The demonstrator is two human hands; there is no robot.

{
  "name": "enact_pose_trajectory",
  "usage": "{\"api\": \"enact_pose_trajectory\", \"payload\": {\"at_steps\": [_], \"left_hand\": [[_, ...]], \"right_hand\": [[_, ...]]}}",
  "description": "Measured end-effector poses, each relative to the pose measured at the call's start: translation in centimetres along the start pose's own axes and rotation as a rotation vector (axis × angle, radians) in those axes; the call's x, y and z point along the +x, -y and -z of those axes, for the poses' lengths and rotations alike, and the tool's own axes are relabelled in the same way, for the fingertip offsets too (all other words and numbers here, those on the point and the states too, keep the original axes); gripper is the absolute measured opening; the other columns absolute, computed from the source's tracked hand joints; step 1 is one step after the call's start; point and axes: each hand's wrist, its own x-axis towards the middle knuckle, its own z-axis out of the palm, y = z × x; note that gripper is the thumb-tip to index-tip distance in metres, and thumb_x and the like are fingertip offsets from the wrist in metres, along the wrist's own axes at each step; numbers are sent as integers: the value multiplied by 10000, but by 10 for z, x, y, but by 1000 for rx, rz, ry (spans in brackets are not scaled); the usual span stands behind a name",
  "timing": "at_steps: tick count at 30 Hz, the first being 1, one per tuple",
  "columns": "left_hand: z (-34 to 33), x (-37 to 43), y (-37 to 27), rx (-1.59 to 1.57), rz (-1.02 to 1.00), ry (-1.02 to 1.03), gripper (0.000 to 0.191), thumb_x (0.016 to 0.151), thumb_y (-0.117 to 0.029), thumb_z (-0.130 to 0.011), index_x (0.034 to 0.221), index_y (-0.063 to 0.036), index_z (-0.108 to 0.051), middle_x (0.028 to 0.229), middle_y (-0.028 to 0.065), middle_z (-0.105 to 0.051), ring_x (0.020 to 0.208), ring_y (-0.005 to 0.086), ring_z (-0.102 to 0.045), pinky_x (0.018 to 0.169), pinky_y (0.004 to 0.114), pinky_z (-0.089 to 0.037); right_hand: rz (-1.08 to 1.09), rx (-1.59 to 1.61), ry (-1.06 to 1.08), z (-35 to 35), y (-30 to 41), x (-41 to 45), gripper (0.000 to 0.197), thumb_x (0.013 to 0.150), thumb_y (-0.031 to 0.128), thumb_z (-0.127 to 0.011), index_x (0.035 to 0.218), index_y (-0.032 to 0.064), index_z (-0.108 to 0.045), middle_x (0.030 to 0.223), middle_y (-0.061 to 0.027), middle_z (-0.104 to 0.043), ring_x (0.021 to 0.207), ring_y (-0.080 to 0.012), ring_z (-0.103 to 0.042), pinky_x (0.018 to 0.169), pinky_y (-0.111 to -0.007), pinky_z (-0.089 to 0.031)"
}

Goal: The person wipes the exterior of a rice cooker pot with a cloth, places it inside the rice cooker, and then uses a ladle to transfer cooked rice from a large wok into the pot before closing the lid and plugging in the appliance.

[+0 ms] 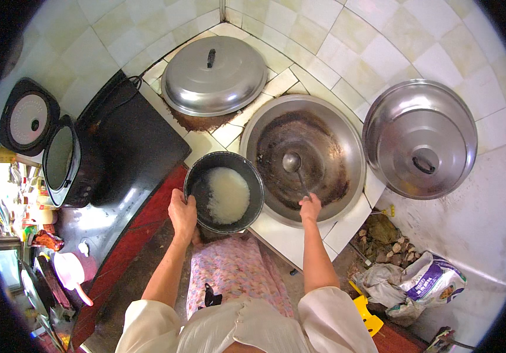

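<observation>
My left hand grips the left rim of a dark round pot, tilted a little, with what looks like white rice lying in it. The pot is beside the near left edge of a large metal wok set into the stove top. My right hand is closed around the handle of a metal ladle. The ladle's bowl is inside the wok, over its browned bottom. Whether it touches the metal I cannot tell.
A domed metal lid lies behind the wok on the tiled stove top. Another large lid leans at the wall on the right. An open rice cooker stands on the black counter. A white plastic dipper and bags flank me.
</observation>
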Motion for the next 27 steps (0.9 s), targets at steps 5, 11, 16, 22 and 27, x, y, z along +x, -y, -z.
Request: {"api": "enact_pose_trajectory", "payload": {"at_steps": [5,11,16,22,27], "left_hand": [[3,-1,13,21,55,21,214,702,-74,-592,733,-10,-391,667,174,-480,658,351,-505,621,435,-390],[3,1,10,104,53,84,235,656,-50,-604,787,-19,-411,823,161,-512,811,327,-508,703,428,-397],[-4,3,19,-120,250,188,370,650,-58,-595,997,4,-482,874,191,-568,732,340,-585,668,411,-475],[1,5,31,-214,305,382,529,684,-32,-450,1206,-110,-491,841,201,-629,602,294,-634,540,369,-525],[40,-10,23,-209,277,288,525,668,-9,-461,1182,-103,-514,878,200,-629,710,286,-631,643,379,-502]], "right_hand": [[-116,166,318,-26,15,-58,273,830,40,-504,1094,-27,-514,670,-72,-570,427,-95,-412,360,-249,-312],[-728,819,419,30,92,-103,79,830,49,-497,905,42,-521,677,-76,-583,357,-34,-291,308,-183,-222],[-279,679,605,75,159,-135,293,845,51,-497,1134,5,-496,707,-68,-560,383,-19,-283,338,-172,-215],[936,-321,353,94,145,-153,237,835,36,-525,1068,-8,-544,787,-141,-566,670,-296,-590,566,-368,-462],[1030,-560,450,104,164,-167,224,820,23,-548,1044,29,-561,827,-145,-550,684,-308,-576,549,-369,-457]]}}
